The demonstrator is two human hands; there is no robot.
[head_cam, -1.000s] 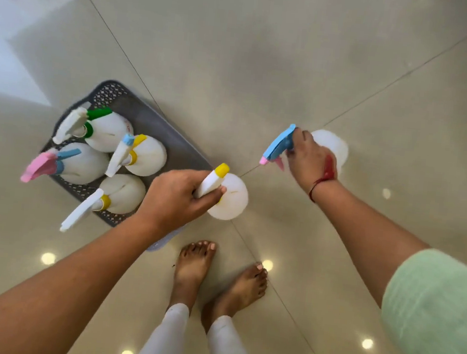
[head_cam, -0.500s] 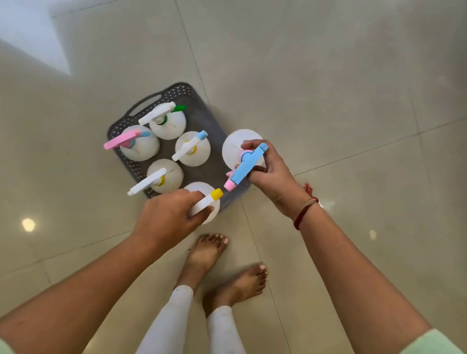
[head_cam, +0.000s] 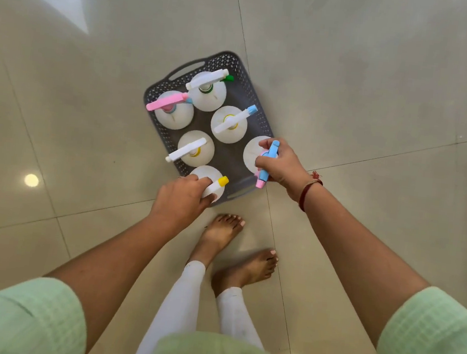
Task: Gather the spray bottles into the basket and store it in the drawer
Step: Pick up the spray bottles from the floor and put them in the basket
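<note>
A grey perforated basket lies on the tiled floor ahead of my feet. Several white spray bottles stand inside it: one with a green nozzle, one with a pink trigger, one with a blue nozzle and one with a white trigger. My left hand grips the yellow-tipped bottle at the basket's near left corner. My right hand holds the blue-and-pink-headed bottle at the near right side of the basket.
Glossy beige floor tiles surround the basket. My bare feet stand just behind its near edge. No drawer is in view.
Both hands carried their bottles from the floor beside the basket over into its near end. The view shifted, so the basket now sits centred ahead.
</note>
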